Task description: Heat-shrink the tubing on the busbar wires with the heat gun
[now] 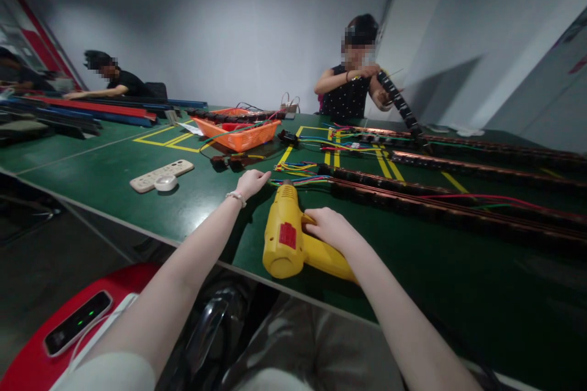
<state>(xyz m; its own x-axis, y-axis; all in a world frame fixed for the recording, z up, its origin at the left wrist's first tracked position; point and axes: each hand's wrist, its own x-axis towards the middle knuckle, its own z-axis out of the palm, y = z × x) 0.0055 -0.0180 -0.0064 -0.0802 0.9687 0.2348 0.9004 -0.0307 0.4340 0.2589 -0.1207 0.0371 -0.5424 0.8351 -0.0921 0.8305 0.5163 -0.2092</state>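
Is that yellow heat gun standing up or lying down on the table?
Lying down. The yellow heat gun rests on its side on the green table, nozzle pointing away, with the right hand on its handle.

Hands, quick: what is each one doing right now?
Left hand: loosely curled, holding nothing, resting on the green table near the coloured wires.
Right hand: closed on the yellow heat gun.

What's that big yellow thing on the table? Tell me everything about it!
It is a yellow heat gun that looks like plastic, with a red label on its side. It lies on the green table near the front edge, nozzle pointing away toward the coloured wires. The right hand rests on its handle.
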